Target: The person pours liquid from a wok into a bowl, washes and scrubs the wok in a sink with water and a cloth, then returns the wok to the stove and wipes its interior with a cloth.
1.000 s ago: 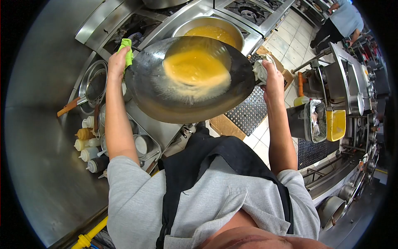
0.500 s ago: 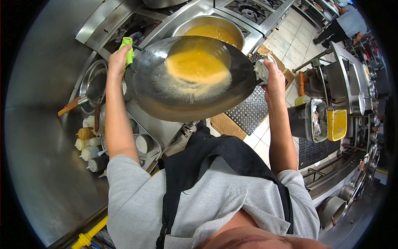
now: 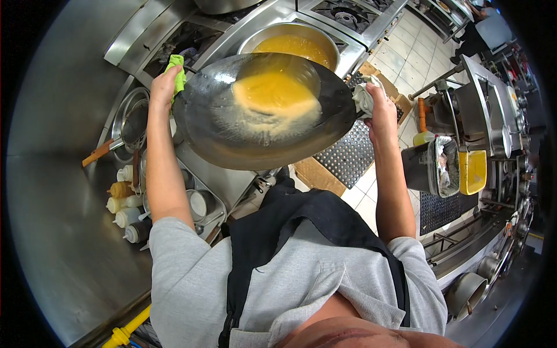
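A large dark wok (image 3: 226, 124) is held up in front of me, tilted away toward the stove. Yellow liquid (image 3: 270, 93) with pale foam at its near edge lies inside it. My left hand (image 3: 164, 87) is closed round the left handle through a green cloth (image 3: 177, 68). On the other side my right hand (image 3: 381, 114) grips the right handle with a whitish cloth (image 3: 364, 100). Just beyond the wok's far rim sits a wide metal pot (image 3: 248, 43) of yellow liquid. The wok's rim overlaps part of that pot in view.
Strainers (image 3: 134, 119) and several squeeze bottles (image 3: 125, 203) stand at the left. Gas burners (image 3: 348, 17) lie beyond the pot. To the right are a trash bin (image 3: 420, 168), a yellow container (image 3: 473, 173) and a perforated floor mat (image 3: 351, 153). Another person (image 3: 484, 35) stands at the far right.
Both hands still hold the wok, which has shifted only slightly. The liquid has moved a little within it. The person in the background has moved slightly.
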Demonstrator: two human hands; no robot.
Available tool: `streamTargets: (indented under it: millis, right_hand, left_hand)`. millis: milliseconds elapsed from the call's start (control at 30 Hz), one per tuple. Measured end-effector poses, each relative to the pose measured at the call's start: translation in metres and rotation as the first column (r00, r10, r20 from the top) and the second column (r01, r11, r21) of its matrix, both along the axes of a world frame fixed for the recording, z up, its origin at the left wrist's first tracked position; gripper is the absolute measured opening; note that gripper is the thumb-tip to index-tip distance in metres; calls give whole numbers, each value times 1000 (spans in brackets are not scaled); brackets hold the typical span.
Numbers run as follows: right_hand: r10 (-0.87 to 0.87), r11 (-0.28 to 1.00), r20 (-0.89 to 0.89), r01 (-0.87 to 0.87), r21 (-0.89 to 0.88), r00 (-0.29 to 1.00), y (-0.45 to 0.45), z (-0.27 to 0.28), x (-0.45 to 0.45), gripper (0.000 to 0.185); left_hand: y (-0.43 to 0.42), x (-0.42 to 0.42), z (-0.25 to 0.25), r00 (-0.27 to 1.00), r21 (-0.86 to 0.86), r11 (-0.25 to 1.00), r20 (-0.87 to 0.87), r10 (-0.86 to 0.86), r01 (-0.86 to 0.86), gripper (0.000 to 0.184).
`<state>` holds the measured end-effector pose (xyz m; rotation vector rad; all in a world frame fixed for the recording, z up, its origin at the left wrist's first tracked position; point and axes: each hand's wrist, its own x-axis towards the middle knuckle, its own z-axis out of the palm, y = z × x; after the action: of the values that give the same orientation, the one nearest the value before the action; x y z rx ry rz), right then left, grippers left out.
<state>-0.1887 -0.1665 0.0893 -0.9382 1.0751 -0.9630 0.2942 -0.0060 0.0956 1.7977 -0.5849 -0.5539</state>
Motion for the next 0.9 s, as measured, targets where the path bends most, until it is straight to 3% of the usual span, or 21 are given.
streamTargets:
  millis: [900]
  right_hand:
    - [-12, 1000, 28, 12, 6, 1000, -2, -5, 5, 30]
  left_hand:
    - [-6, 14, 1, 1000, 50, 999, -8, -2, 2, 36]
